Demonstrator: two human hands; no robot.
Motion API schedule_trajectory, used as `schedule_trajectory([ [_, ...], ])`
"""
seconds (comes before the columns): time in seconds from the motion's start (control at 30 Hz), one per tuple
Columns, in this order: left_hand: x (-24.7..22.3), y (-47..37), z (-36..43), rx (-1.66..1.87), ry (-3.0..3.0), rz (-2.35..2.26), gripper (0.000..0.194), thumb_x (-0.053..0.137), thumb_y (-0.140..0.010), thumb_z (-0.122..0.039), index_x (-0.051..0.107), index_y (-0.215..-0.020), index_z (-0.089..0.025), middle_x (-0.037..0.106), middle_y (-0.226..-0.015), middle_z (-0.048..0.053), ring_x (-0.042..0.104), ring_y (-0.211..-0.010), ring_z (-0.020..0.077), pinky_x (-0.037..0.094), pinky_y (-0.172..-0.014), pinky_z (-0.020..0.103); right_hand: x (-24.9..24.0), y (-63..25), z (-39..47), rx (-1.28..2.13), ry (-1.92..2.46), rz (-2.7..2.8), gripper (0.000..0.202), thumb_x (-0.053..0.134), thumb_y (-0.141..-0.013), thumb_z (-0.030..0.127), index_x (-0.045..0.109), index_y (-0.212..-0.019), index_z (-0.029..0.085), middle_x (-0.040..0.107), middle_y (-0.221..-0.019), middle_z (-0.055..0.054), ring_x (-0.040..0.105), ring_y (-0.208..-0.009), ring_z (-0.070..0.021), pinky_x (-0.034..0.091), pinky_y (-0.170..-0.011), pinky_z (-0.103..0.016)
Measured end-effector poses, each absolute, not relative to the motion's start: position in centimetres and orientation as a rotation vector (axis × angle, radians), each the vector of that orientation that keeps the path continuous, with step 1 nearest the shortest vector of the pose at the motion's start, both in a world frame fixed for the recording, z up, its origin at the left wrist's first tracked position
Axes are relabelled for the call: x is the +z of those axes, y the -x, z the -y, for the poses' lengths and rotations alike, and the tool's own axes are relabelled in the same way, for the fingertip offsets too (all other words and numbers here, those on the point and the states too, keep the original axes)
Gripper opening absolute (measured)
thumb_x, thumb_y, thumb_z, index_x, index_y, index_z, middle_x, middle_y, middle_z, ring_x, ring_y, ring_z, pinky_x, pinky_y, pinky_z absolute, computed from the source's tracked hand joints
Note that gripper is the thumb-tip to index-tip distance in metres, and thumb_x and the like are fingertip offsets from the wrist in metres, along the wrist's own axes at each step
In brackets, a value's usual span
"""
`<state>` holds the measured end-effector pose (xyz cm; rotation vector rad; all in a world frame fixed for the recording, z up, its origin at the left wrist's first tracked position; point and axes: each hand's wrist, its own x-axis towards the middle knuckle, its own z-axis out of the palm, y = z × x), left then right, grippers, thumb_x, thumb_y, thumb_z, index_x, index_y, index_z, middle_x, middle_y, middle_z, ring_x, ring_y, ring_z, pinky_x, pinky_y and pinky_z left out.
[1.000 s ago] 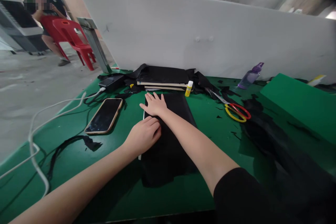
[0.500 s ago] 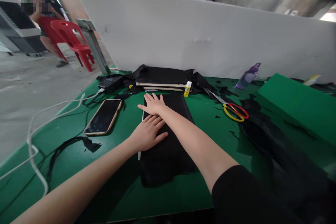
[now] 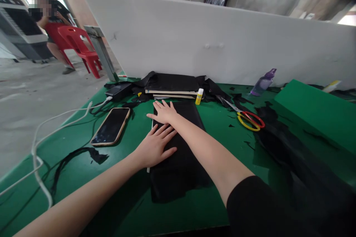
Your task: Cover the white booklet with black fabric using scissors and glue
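A black-covered flat book (image 3: 183, 155) lies on the green table (image 3: 217, 207), a pale edge showing along its left side and loose black material at its near end. My left hand (image 3: 157, 146) rests flat on its left part with fingers spread. Just beyond, my right hand (image 3: 164, 113) lies across its far left corner, fingers also spread. Neither hand holds anything. Behind them sits a stack of books (image 3: 174, 83) with a black cover on top. A yellow glue stick (image 3: 199, 96) with a white cap stands at the stack's right front.
A phone (image 3: 111, 126) and white cable (image 3: 37, 148) lie left. Scissors (image 3: 249, 119), black scraps, a purple bottle (image 3: 263, 82) and a green board (image 3: 314, 114) are right. A white partition (image 3: 180, 37) stands behind. A person (image 3: 55, 18) sits by a red chair (image 3: 79, 46).
The camera view has shifted slightly. My left hand's fingers have spread a little wider on the black cover. My right hand stays at the far left corner.
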<state>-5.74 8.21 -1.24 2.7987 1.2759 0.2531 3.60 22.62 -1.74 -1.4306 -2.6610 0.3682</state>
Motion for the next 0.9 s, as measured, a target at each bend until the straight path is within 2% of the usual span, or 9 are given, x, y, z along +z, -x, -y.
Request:
schedule_trajectory([
  [0.23,-1.10,6.25,-7.47,0.168,-2.758,-1.279,0.066,0.028,-0.091,-0.060,0.021,-0.148,-0.027,0.017,-0.155,0.003,0.010,-0.142,0.0293,0.013,-0.113,0.057,-1.81,-3.96,-23.10,0.340,1.367,2.687,0.093,0.013,-0.079,0.077,0.017,-0.149,0.017,0.011,-0.155,0.000,0.002,-0.144,-0.0252,0.003,-0.114,-0.054],
  [0.4,-1.23,6.30,-7.25,0.170,-2.713,-1.318,0.065,0.027,-0.092,-0.061,0.018,-0.148,-0.030,0.015,-0.155,0.002,0.009,-0.142,0.0323,0.005,-0.108,0.067,-1.81,-3.58,-22.95,0.308,1.404,2.703,0.088,0.020,-0.082,0.071,0.016,-0.149,0.015,0.009,-0.156,-0.001,0.001,-0.144,-0.0235,0.002,-0.115,-0.052],
  [0.6,-1.18,6.32,-7.39,0.156,-2.704,-1.297,0.066,0.027,-0.091,-0.061,0.016,-0.148,-0.030,0.012,-0.155,0.001,0.007,-0.142,0.0322,0.012,-0.109,0.065,-1.83,-3.26,-22.88,0.287,1.410,2.712,0.086,0.023,-0.085,0.064,0.012,-0.149,0.008,0.004,-0.156,-0.006,0.001,-0.144,-0.0189,0.002,-0.116,-0.044],
  [0.9,-1.22,6.36,-7.46,0.157,-2.753,-1.284,0.066,0.027,-0.091,-0.061,0.017,-0.148,-0.029,0.014,-0.155,0.002,0.009,-0.142,0.0332,0.009,-0.109,0.066,-1.94,-3.55,-23.32,0.363,1.349,2.693,0.094,0.022,-0.080,0.074,0.016,-0.149,0.010,0.007,-0.156,-0.007,0.005,-0.144,-0.0234,0.005,-0.116,-0.046],
])
